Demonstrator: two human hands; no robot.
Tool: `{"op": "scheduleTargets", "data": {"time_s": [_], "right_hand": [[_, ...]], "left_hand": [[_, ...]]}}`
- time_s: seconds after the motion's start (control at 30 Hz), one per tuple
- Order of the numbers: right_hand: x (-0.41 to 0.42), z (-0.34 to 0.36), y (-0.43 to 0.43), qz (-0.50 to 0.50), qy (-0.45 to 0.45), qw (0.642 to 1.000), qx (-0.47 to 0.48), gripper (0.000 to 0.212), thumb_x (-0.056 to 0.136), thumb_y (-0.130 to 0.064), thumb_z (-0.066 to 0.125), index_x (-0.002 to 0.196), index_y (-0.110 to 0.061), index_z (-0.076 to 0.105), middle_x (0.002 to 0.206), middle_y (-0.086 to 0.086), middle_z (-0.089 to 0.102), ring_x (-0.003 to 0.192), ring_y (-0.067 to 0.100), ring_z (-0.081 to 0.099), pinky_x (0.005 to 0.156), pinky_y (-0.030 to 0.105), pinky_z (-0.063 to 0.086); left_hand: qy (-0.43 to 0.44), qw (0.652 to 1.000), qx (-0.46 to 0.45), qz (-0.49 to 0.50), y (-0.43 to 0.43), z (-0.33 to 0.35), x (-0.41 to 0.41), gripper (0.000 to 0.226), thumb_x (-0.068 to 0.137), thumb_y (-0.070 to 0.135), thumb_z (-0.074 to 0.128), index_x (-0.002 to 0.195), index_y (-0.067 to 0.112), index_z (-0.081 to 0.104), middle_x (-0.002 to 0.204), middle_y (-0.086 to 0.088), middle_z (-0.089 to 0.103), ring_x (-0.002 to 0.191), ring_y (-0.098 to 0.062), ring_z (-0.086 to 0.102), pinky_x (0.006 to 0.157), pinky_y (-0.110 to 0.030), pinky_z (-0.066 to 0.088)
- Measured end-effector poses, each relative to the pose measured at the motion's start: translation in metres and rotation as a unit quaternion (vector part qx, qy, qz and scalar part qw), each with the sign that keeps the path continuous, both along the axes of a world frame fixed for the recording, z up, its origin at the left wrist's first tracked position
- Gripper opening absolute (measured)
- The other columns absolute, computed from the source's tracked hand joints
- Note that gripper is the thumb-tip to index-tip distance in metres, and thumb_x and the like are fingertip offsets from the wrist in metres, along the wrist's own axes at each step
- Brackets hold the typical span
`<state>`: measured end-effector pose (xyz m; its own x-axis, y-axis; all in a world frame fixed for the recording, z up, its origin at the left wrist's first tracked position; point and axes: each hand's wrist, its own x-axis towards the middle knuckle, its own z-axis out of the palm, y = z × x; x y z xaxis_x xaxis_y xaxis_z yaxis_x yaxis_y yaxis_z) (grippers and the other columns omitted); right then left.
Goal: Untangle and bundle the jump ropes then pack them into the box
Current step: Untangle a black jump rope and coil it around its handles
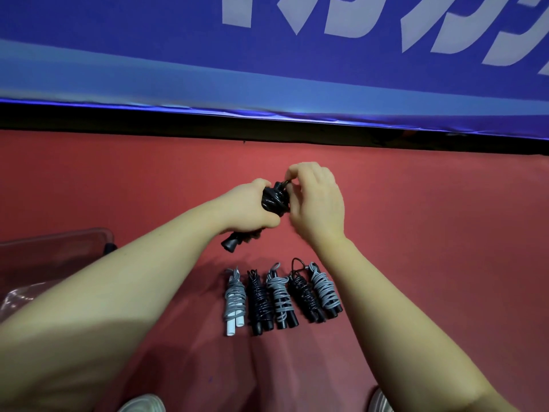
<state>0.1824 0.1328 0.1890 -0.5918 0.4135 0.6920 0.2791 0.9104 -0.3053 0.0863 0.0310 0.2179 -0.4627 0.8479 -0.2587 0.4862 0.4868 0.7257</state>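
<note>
- black jump rope (pixel 273 200): held in the air above the red floor (pixel 416 233), just beyond a row of finished bundles, already coiled thick around its handles.
- gripped round the middle by the left hand (pixel 249 209), fingers curled tight about the coils, with one black handle end (pixel 230 243) poking out below the palm.
- pinched at the top by the right hand (pixel 318 203), thumb and fingertips closed on a small loop of cord, with nothing else held.
- judged as the bundling step, near its close on this rope: looks like tucking or tying off the loose end.
- next, probably: pulling the tail snug without letting the coils slip, then laying the bundle down beside the others; calls for a steady grip from the left hand during the threading by the right.
- lying on the floor nearer the body: five wrapped bundles (pixel 279 295) side by side, touching or nearly so, with grey cord on white handles at the left end (pixel 234 298), then black, grey, black and grey, all on black handles.
- packing apparently still to do for all of these.
- to the left, partly hidden behind the left forearm: a clear plastic box (pixel 59 254), contents impossible to make out.
- behind: a dark strip, then a blue banner (pixel 267 69) with pale lettering; at the bottom edge, two shoe tips (pixel 142 404).
- in the way of packing: the left forearm itself, crossing in front of the box, so a swing aside likely needed first.
</note>
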Motion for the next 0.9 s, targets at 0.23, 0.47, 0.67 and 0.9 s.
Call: {"op": "scheduleTargets", "data": {"time_s": [0.23, 0.47, 0.67, 0.9], "right_hand": [[0.0, 0.028, -0.002, 0.122, 0.234, 0.886, -0.381, 0.029, 0.086, 0.006, 0.052, 0.081, -0.023, 0.053, 0.074, -0.008, 0.056, 0.064, 0.01, 0.054, 0.063, 0.022, 0.046], [0.006, 0.041, 0.016, 0.118, 0.113, 0.932, -0.325, 0.031, 0.08, 0.003, 0.06, 0.073, -0.027, 0.056, 0.077, -0.01, 0.061, 0.07, 0.002, 0.056, 0.069, 0.02, 0.046], [-0.004, 0.018, 0.029, 0.042, -0.023, 0.937, -0.347, 0.016, 0.089, -0.017, 0.062, 0.102, -0.021, 0.055, 0.102, -0.005, 0.06, 0.078, 0.002, 0.054, 0.07, 0.014, 0.042], [0.002, -0.011, 0.016, 0.143, -0.058, 0.752, -0.64, 0.027, 0.096, -0.036, 0.05, 0.109, -0.013, 0.055, 0.097, -0.003, 0.062, 0.075, 0.012, 0.063, 0.068, 0.025, 0.051]], "left_hand": [[0.001, 1.0, 0.008, -0.012, 0.008, 0.011, 0.004, 0.057, 0.082, 0.008, 0.06, 0.132, 0.013, 0.033, 0.084, -0.011, 0.061, 0.054, -0.021, 0.058, 0.044, -0.029, 0.049], [0.081, 0.997, -0.015, -0.003, 0.012, 0.005, 0.001, 0.057, 0.081, 0.015, 0.061, 0.13, 0.012, 0.033, 0.088, -0.01, 0.061, 0.062, -0.027, 0.062, 0.058, -0.038, 0.055], [-0.058, 0.992, 0.058, 0.093, 0.019, -0.013, -0.001, 0.057, 0.081, 0.01, 0.066, 0.117, 0.014, 0.023, 0.101, -0.017, 0.058, 0.074, -0.028, 0.061, 0.07, -0.044, 0.056], [-0.214, 0.968, 0.057, 0.119, 0.014, -0.023, -0.008, 0.059, 0.083, -0.002, 0.06, 0.12, 0.022, 0.021, 0.105, -0.018, 0.053, 0.078, -0.026, 0.06, 0.063, -0.035, 0.055]]}}
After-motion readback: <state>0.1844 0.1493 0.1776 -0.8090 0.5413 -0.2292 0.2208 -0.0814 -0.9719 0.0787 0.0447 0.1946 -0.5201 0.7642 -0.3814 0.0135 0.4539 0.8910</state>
